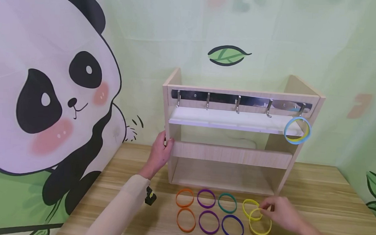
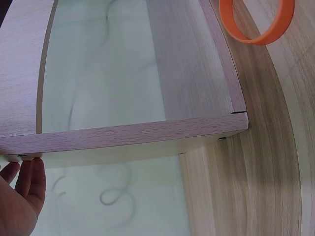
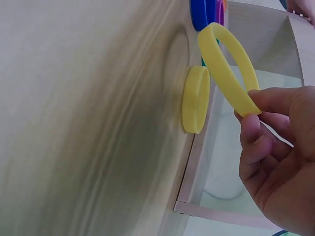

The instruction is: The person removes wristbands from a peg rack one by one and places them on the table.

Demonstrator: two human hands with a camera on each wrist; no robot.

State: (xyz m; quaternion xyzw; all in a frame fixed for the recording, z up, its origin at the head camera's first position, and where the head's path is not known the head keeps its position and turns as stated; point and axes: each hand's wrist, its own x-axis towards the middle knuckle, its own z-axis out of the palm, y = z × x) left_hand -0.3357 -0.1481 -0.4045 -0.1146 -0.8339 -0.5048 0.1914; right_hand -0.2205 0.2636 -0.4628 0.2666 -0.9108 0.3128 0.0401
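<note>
My right hand pinches a yellow silicone wristband between thumb and fingertips. Its ring is tilted up off the table in the right wrist view, and a second yellow wristband lies close by. At the left side panel of a wooden shelf rack, my left hand holds on, thumb near the front edge; some of its fingers are hidden from the head view. A light blue wristband and a yellow one hang together from the rightmost hook of the metal hook strip.
In front of the rack lie two orange wristbands, two purple wristbands, a teal wristband and a dark blue wristband. They sit in two rows on the wooden table. A panda-print cloth stands behind.
</note>
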